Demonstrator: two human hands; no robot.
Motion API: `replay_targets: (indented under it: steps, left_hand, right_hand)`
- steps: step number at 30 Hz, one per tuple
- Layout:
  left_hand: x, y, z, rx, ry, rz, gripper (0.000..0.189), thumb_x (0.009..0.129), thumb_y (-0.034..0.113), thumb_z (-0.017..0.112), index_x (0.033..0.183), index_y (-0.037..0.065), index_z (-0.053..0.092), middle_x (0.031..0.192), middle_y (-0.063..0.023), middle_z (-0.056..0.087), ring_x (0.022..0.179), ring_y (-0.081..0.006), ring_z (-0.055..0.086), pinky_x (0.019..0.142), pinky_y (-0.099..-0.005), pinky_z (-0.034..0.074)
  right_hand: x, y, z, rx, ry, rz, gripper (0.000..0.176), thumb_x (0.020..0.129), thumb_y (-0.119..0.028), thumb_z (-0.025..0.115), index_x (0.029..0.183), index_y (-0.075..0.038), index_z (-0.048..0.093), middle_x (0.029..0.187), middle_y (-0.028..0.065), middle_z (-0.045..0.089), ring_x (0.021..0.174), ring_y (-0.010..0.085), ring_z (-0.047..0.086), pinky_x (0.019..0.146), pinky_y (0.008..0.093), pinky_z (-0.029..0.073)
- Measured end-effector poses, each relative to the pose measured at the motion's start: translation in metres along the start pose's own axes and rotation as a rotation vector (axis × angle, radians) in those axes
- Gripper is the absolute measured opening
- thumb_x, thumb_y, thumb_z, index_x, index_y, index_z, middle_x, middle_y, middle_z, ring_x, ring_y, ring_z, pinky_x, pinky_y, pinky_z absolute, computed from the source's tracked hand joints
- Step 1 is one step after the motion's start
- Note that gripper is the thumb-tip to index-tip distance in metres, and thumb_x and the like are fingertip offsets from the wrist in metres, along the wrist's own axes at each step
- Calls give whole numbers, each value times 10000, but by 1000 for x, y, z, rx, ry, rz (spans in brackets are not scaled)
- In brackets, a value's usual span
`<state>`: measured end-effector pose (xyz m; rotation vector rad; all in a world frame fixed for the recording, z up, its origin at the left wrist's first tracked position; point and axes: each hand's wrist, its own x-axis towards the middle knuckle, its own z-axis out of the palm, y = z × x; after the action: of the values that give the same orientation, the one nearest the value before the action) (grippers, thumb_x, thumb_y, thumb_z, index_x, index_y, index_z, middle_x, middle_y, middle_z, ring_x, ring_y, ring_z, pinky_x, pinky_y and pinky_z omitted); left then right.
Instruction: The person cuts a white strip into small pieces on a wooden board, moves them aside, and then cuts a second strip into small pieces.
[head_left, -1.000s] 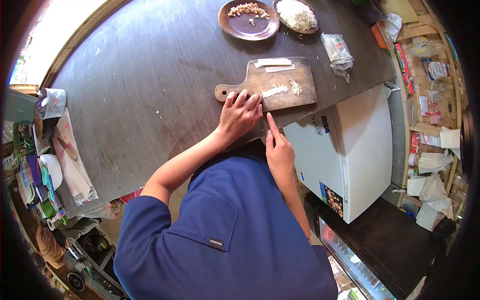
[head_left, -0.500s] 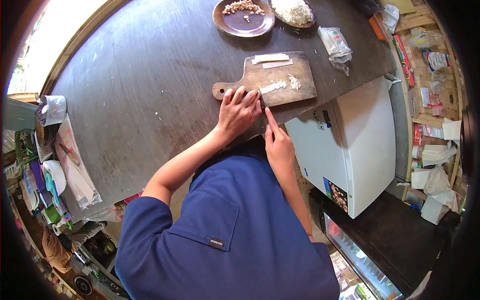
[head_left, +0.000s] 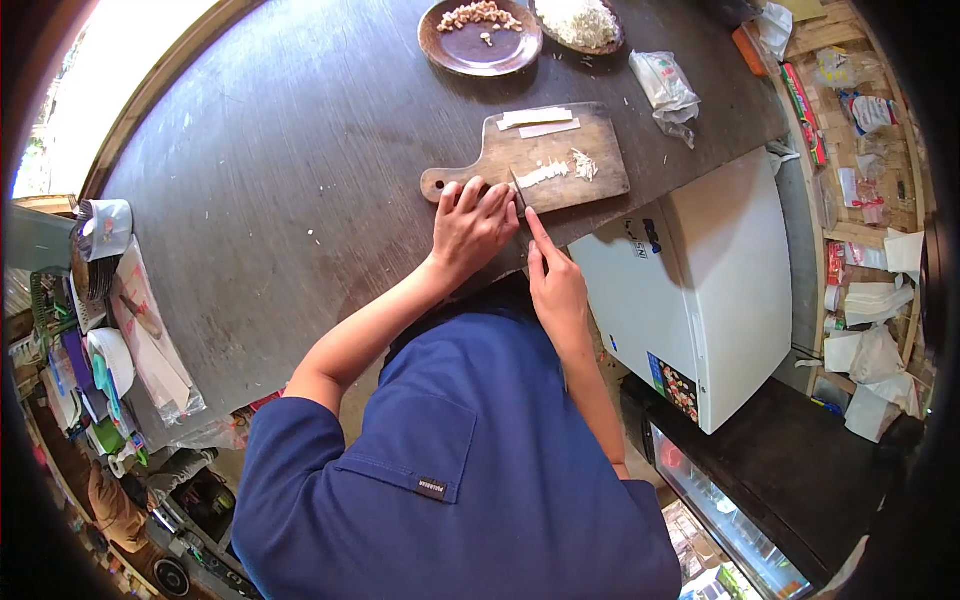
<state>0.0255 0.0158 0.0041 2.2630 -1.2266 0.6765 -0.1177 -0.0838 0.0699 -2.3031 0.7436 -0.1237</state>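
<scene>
On the wooden cutting board [head_left: 600, 140], my left hand [head_left: 468, 232] rests near the handle end, its fingers curled and pressed down. What lies beneath those fingers is hidden. My right hand [head_left: 556, 285] grips a knife [head_left: 518, 190], index finger stretched along its back; the handle is covered by the hand. The thin blade stands on the board just right of my left fingertips. Beside the blade lies a row of cut white pieces [head_left: 543, 174], with a small heap of white shreds [head_left: 584, 166] farther right. Flat white strips [head_left: 540, 118] lie along the board's far edge.
A brown plate [head_left: 480, 58] with small tan pieces and a bowl of white shreds [head_left: 580, 22] stand at the far side of the dark table [head_left: 270, 190]. A plastic packet [head_left: 665, 85] lies right of them. A white freezer [head_left: 715, 300] stands below the table's right edge.
The whole view has shifted slightly, so the board and plates sit a little farther left. Both hands keep nearly the same place on the board, with the knife still between them.
</scene>
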Motion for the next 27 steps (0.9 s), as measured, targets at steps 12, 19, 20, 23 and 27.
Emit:
replay_targets:
  steps: [12,19,20,23,27]
  left_hand:
    - [0,0,-1,-13,-7,1,238,895,244,730,1091,128,799,1169,46,730,1136,-191,603,1023,-409,406]
    - [-1,-1,0,2,-6,-1,249,882,236,744,1107,144,801,1173,62,737,1125,-183,606,1024,-408,405]
    - [-1,-1,0,11,-9,5,250,883,236,744,1109,145,800,1171,63,737,1125,-181,606,1024,-408,405]
    - [-1,0,2,60,-1,27,249,882,234,742,1108,147,800,1167,64,739,1120,-178,607,1024,-408,405]
    - [0,0,-2,57,-16,30,244,879,230,741,1101,145,798,1170,66,739,1114,-180,607,1021,-409,407]
  right_hand:
    - [3,-2,0,-11,-17,16,509,1106,-292,521,1598,-419,479,917,172,709,823,422,714,737,535,569]
    - [-10,2,1,0,-41,53,515,1104,-287,526,1600,-415,476,908,175,704,833,414,719,737,532,570]
    - [-10,1,2,1,-39,56,515,1104,-287,526,1600,-415,476,908,175,704,833,414,719,737,532,570]
    - [-3,1,8,-13,-14,37,516,1104,-283,526,1601,-413,475,909,177,706,838,415,720,738,532,572]
    - [4,-1,7,-30,-1,-8,509,1107,-289,522,1600,-408,477,911,179,711,840,422,719,736,535,574]
